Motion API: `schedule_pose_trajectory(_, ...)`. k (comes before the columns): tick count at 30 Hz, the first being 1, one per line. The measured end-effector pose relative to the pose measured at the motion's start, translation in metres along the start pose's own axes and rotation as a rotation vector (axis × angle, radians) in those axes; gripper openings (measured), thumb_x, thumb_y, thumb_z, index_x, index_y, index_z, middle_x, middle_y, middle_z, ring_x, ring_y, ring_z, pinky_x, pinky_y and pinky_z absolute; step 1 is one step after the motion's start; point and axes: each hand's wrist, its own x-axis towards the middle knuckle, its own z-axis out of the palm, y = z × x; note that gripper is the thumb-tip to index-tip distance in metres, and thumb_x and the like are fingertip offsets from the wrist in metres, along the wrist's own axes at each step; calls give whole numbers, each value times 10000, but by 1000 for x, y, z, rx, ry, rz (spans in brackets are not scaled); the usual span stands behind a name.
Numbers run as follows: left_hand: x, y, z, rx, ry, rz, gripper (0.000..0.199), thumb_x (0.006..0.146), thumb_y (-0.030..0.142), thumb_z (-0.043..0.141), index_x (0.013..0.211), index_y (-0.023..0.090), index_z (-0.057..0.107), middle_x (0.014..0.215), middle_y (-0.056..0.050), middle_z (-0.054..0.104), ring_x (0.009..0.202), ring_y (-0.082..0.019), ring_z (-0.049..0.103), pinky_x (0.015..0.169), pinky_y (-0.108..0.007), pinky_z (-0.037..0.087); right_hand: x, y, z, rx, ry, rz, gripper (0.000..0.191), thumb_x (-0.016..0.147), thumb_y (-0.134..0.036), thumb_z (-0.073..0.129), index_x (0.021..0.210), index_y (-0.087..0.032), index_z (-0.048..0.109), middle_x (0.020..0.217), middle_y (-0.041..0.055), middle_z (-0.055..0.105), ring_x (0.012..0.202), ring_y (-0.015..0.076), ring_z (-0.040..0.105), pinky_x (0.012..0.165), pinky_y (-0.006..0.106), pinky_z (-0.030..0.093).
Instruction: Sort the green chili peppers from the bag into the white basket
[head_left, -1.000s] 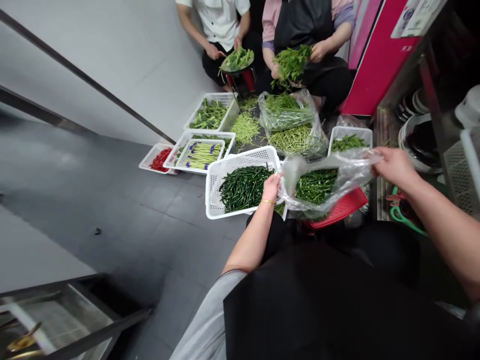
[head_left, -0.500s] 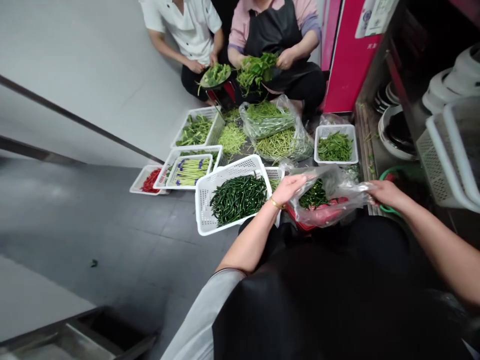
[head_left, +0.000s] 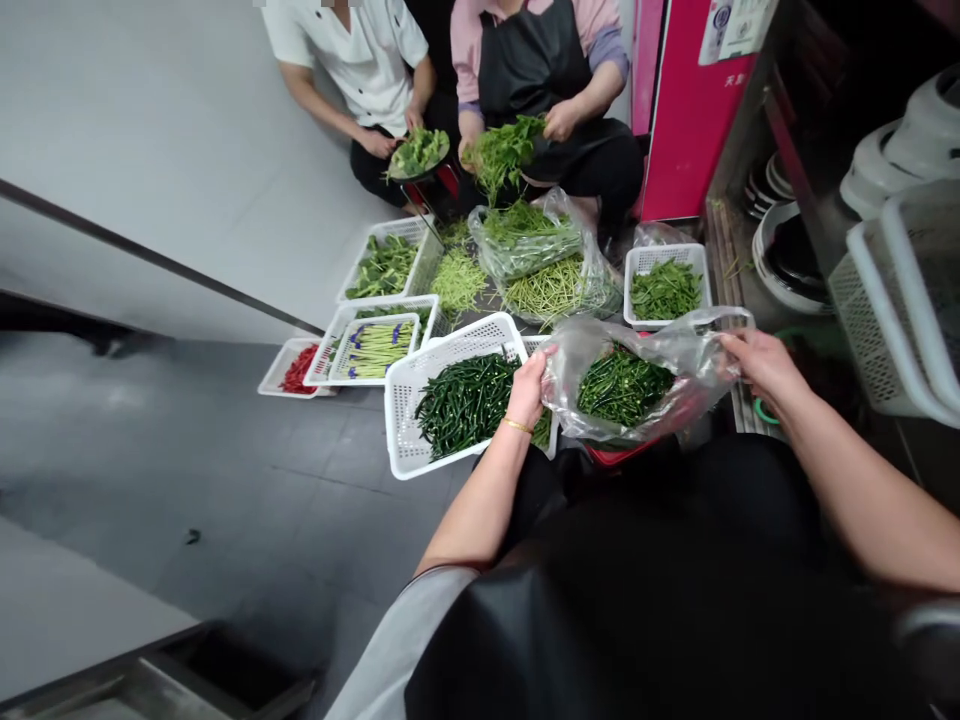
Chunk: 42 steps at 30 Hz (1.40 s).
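Note:
A clear plastic bag (head_left: 559, 370) is stretched between my two hands, its mouth spread wide. Inside it lies a heap of thin green chili peppers (head_left: 624, 386). The bag's left edge is pinched in my left hand (head_left: 528, 388); its right edge is gripped by my right hand (head_left: 759, 362). Part of a red container (head_left: 626, 455) shows beneath the bag. Just left of my left hand, a white perforated basket (head_left: 403, 425) holds more dark green chili peppers (head_left: 463, 405).
White baskets of greens, tied stalks (head_left: 375, 348) and red peppers (head_left: 299, 369) stand to the left. Ahead are bagged greens (head_left: 529, 235) and a basket of leaves (head_left: 666, 290). Two people sit beyond, handling vegetables. A shelf with stacked white containers (head_left: 874, 165) is at right.
My left hand has moved left and my right hand slightly up, spreading the bag wider. More of the green peppers inside now shows.

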Motion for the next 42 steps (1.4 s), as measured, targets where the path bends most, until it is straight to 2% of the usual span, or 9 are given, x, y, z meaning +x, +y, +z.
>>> schedule_pose_trajectory(4, 9, -4, 0, 71, -81, 114, 670, 805, 661, 648, 1193, 117, 705, 464, 67, 343, 433, -71, 262, 464, -229, 210, -56, -51, -1, -431, 366, -634, 656, 805, -410, 618, 1381, -117, 505, 1367, 223, 526, 1282, 371, 484, 1066, 560, 397)
schedule_pose_trajectory(7, 9, -7, 4, 129, -91, 147, 696, 823, 679, 612, 1218, 112, 692, 481, 59, 347, 454, -83, 278, 488, -237, 255, -93, -66, 41, -385, -61, -982, 408, 955, -345, 411, 1333, -328, 563, 1274, 62, 627, 1201, 258, 572, 1045, 450, 463)
schedule_pose_trajectory(10, -1, -9, 1, 296, -57, 206, 680, 836, 666, 600, 1230, 118, 675, 550, 33, 426, 507, -111, 388, 559, -257, 372, -72, -39, 91, -597, -537, -653, 333, 931, -220, 451, 1197, -210, 650, 1203, 105, 672, 1092, 245, 636, 983, 377, 498)
schedule_pose_trajectory(15, -49, 18, -1, 823, 107, 659, 707, 859, 543, 624, 1440, 160, 502, 1182, -159, 618, 1101, -286, 585, 921, -397, 484, 18, 31, 75, -741, -258, -129, 372, 966, -198, 412, 1265, -125, 621, 1169, 141, 699, 1075, 256, 652, 948, 350, 494)
schedule_pose_trajectory(20, -76, 6, 46, 1131, -534, 885, 479, 965, 462, 472, 1372, 238, 590, 1267, -135, 650, 1272, -280, 523, 1077, -437, 383, 36, 50, 67, -747, -297, -326, 375, 947, -230, 506, 1293, -160, 630, 1210, 123, 686, 1124, 253, 632, 1002, 348, 459)
schedule_pose_trajectory(27, -54, -75, 36, 1681, -1055, 444, 328, 924, 426, 562, 878, 181, 775, 938, -122, 731, 1068, -283, 589, 912, -412, 414, 56, 48, 92, -891, -429, -324, 572, 944, -374, 582, 1466, -159, 489, 1388, 181, 560, 1173, 282, 608, 1011, 370, 457)
schedule_pose_trajectory(32, -46, -65, 30, 1431, -927, 460, 302, 937, 392, 542, 935, 198, 774, 946, -102, 713, 947, -218, 621, 874, -348, 441, 34, 35, 76, -1004, -360, -324, 467, 967, -495, 517, 1220, -134, 669, 1221, 202, 661, 1095, 315, 644, 941, 390, 480)
schedule_pose_trajectory(39, 5, -54, 56, 763, -432, 251, 205, 879, 258, 611, 986, 159, 754, 898, -84, 743, 781, -185, 655, 792, -305, 504, -22, 37, 82, -1166, -534, -302, 394, 1023, -324, 394, 1068, -117, 726, 1098, 215, 711, 1050, 319, 675, 852, 380, 501)
schedule_pose_trajectory(42, 9, -47, 65, 745, -457, 375, 259, 839, 247, 661, 1078, 173, 730, 1043, -106, 738, 938, -222, 672, 900, -349, 508, -37, 26, 73, -1117, -435, -375, 395, 1025, -359, 383, 1064, -145, 713, 1040, 189, 725, 970, 293, 689, 812, 349, 495)
